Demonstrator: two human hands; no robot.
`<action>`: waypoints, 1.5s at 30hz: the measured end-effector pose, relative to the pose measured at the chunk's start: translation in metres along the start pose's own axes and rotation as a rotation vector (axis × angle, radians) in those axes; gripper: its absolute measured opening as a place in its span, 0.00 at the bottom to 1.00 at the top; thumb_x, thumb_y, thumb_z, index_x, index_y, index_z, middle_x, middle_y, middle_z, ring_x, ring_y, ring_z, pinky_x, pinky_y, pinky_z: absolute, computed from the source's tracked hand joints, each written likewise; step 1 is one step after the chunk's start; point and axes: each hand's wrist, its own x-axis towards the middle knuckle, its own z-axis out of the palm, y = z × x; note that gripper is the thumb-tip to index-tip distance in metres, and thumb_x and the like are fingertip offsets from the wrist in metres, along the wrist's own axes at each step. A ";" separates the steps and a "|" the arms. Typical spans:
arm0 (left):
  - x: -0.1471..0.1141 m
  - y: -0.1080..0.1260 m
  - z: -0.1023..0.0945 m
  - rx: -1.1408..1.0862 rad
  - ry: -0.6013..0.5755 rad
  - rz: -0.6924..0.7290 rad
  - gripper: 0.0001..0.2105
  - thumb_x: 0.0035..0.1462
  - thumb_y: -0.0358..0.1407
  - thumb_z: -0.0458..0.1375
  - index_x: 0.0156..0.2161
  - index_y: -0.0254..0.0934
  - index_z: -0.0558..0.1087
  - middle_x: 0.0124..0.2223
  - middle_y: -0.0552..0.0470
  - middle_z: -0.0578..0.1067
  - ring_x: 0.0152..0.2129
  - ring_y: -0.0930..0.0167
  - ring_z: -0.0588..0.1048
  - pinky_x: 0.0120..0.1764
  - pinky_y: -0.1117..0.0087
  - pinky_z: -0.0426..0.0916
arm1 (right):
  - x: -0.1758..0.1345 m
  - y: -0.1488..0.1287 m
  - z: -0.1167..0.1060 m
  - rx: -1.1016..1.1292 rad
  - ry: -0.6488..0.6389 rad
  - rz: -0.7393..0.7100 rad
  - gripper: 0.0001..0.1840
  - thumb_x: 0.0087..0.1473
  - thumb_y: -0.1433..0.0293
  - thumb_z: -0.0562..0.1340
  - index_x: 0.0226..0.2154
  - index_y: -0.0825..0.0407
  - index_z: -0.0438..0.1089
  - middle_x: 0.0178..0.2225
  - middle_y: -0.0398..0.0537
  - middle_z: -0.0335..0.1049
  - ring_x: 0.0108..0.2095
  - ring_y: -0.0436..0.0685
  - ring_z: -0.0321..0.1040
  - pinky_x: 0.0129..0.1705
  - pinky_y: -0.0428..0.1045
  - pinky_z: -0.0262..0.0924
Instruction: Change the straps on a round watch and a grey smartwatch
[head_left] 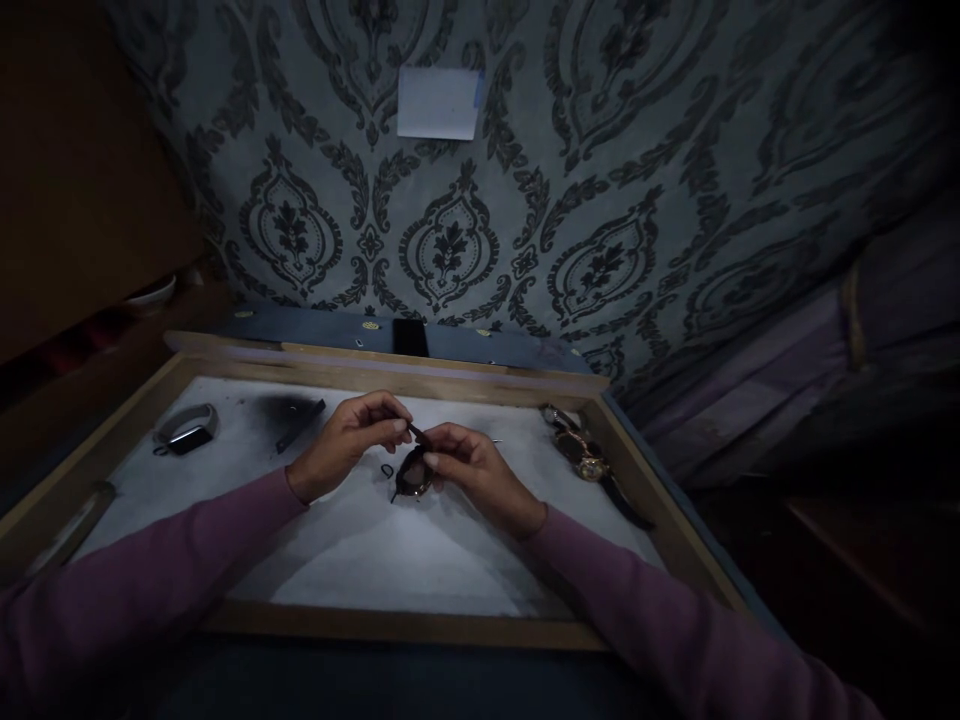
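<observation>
My left hand [352, 435] pinches the end of a thin dark strip, which looks like a temple arm, between thumb and fingertips. My right hand [476, 470] grips the other side of the same piece, dark sunglasses [413, 474] with a brownish rounded lens. Its fingers cover part of the frame. Both hands meet above the middle of a shallow wooden tray [405, 622] with a white bottom. Just left of the lens lies a small dark ring [387, 470]. Behind my left wrist rests a dark flat strip [300, 425].
At the tray's left lies a smartwatch [187, 432] with a grey band. On the right are several watches, among them a gold-coloured watch [592, 468] and a black strap [626, 503]. A black phone-like slab [410, 338] sits beyond the far rim. White paper [439, 103] hangs on the patterned wall.
</observation>
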 end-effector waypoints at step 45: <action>-0.004 -0.010 0.003 0.017 -0.239 -0.171 0.12 0.53 0.39 0.64 0.36 0.32 0.71 0.34 0.48 0.75 0.30 0.71 0.73 0.34 0.69 0.69 | -0.002 -0.006 -0.004 0.229 -0.016 0.159 0.17 0.47 0.60 0.71 0.30 0.52 0.67 0.26 0.42 0.71 0.28 0.49 0.68 0.25 0.42 0.57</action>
